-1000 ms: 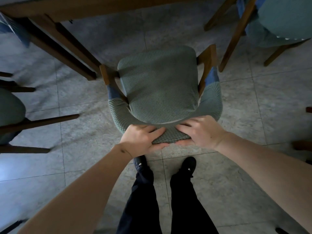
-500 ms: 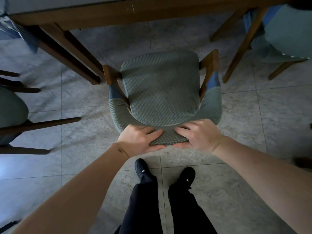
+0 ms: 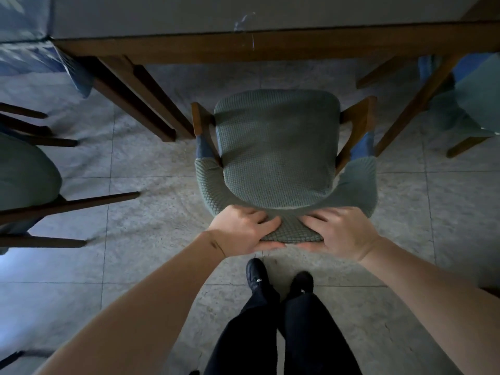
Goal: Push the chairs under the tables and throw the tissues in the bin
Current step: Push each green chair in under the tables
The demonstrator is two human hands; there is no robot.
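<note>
Since a second ago, chair (image 3: pixel 276 152) and person have come closer to the desk (image 3: pixel 243 44); its wooden edge now fills the top of the view, and the seat's front sits just short of that edge, not yet under it.

Both hands are clamped on the top of the chair's backrest, side by side and nearly touching: the left hand (image 3: pixel 243 228) with fingers curled over the padded rim and thumb beneath, the right hand (image 3: pixel 342 231) gripping the same way.

To finish this push well, I would keep the pressure even through both hands so the chair runs straight, and steer its left armrest clear of the desk leg (image 3: pixel 140 104) that slants down close beside it. The wooden armrests look as if they might meet the desk's edge, so a slow approach seems wise.

No bin and no tissues are in view. Other chairs stand at the left (image 3: pixel 24 171) and right (image 3: pixel 473 104).
</note>
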